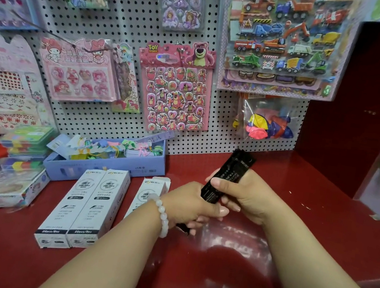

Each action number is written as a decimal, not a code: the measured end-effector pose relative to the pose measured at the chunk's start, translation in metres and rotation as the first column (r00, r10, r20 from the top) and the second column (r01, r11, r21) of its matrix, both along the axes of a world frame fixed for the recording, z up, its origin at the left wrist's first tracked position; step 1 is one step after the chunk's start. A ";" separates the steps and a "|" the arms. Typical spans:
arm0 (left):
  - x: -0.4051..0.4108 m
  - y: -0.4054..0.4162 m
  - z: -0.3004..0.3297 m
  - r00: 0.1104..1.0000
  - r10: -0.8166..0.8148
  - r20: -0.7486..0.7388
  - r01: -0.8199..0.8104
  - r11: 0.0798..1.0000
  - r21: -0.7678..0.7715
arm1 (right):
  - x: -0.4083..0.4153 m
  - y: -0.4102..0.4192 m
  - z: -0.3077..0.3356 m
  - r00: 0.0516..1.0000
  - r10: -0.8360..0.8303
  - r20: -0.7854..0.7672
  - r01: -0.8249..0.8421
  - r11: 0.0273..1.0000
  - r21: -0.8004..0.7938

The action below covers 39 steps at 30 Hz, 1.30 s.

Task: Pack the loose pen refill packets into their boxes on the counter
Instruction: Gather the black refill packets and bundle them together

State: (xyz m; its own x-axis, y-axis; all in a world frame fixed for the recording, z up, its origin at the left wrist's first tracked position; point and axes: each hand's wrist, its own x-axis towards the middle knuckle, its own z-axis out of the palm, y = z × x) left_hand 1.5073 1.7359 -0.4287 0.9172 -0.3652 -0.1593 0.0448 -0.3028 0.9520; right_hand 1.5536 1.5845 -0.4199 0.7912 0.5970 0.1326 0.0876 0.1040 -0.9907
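Both our forearms reach in over the red worktop (229, 259); left hand (189, 207), w/ a white bead bracelet (161, 215) on the wrist, is curled shut round the lower end of smth dark, prob. the bottom of the black packet, tho we can't tell for sure since the palm hides it; right hand (242, 195) pinches the black refill packet (227, 176) mid-length, thumb on its face, upper end tilted up and away toward the pegboard (127, 25). Packet is off the worktop, held between both hands.

Step in hand, as we judge it: squaring up one loose packet before boxing. Left of the hands lie two shut white refill boxes (82, 207) side by side; a third white box (150, 194), just beside our left wrist, has its top flap open, so likely the target.

Next move calls for swinging the packet left, lining its end w/ that open mouth, sliding it in lengthwise; box may skid unless we steady it.
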 end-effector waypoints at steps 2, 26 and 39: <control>0.002 0.006 0.004 0.998 0.042 0.053 -0.047 0.994 0.100 | 0.003 0.004 -0.002 0.995 -0.098 0.032 0.099 0.995 -0.004; -0.043 0.042 0.051 0.622 0.188 0.760 -0.684 0.603 0.410 | -0.036 -0.014 0.078 0.900 -0.430 -0.078 0.380 0.683 0.624; -0.072 0.037 0.020 0.412 0.216 0.885 -0.805 0.541 0.243 | -0.070 0.022 0.068 0.705 -0.552 0.446 0.317 0.807 0.498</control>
State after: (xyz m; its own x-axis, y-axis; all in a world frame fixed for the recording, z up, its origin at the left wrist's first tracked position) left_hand 1.4355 1.7725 -0.4090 0.7396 0.1298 0.6604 -0.1438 -0.9281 0.3434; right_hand 1.4838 1.6068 -0.3516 0.6626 0.0177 0.7488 0.7236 0.2432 -0.6460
